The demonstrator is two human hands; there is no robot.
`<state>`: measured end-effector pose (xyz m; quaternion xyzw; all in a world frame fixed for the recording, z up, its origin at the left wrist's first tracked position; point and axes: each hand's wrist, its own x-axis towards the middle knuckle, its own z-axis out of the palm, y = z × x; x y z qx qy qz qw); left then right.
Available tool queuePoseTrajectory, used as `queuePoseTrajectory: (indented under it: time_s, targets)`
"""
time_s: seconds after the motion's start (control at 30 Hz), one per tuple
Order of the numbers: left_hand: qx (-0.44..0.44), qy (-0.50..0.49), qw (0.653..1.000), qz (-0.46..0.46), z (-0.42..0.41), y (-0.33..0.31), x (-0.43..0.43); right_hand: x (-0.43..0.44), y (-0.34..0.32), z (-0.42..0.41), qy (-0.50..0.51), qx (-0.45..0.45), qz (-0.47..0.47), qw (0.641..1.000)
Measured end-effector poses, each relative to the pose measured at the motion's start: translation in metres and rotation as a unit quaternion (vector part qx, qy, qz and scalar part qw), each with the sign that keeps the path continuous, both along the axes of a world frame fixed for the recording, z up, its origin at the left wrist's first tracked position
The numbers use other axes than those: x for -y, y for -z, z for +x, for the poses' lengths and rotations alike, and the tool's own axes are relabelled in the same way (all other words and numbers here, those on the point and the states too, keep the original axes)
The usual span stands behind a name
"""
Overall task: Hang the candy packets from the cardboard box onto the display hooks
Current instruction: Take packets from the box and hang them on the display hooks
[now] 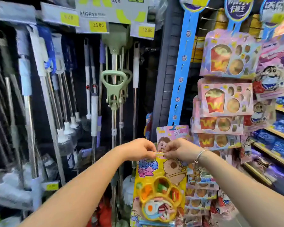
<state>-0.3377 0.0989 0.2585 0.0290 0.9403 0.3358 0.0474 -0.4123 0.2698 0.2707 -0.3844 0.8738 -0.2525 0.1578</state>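
Both hands are pinching the top edge of one yellow candy packet, left hand at ten o'clock, right hand at two. Hanging appears to be in hand: next, its hole needs threading onto the blue display strip at twelve. Hung packets are crowding the right; mop handles are limiting leftward room.

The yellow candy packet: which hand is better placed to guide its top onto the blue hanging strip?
Probably the right hand. It pinches the top edge of the yellow candy packet on the side nearer the blue hanging strip, just below the pink packet hung there. The left hand grips the farther corner and can steady it.
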Motion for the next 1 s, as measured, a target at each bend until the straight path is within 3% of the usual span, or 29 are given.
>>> queuePoseTrajectory:
  time_s: [0.2, 0.4, 0.6, 0.8, 1.0]
  targets:
    - [-0.071, -0.015, 0.996, -0.056, -0.040, -0.075, -0.030, -0.026, -0.067, -0.039, 0.004, -0.083, -0.037, 0.996]
    - [-0.137, -0.082, 0.986, -0.055, -0.076, -0.123, -0.032, -0.011, -0.110, -0.075, 0.023, -0.128, -0.078, 0.988]
    - [-0.150, -0.185, 0.968, -0.076, -0.111, -0.115, -0.028, 0.006, -0.105, -0.111, 0.049, -0.137, -0.077, 0.986]
    - [-0.217, -0.302, 0.915, -0.156, -0.133, -0.095, -0.045, 0.018, -0.094, -0.132, 0.119, -0.218, -0.037, 0.968]
    - [-0.223, -0.328, 0.892, -0.219, -0.138, -0.088, -0.042, 0.024, -0.082, -0.129, 0.153, -0.269, -0.034, 0.950]
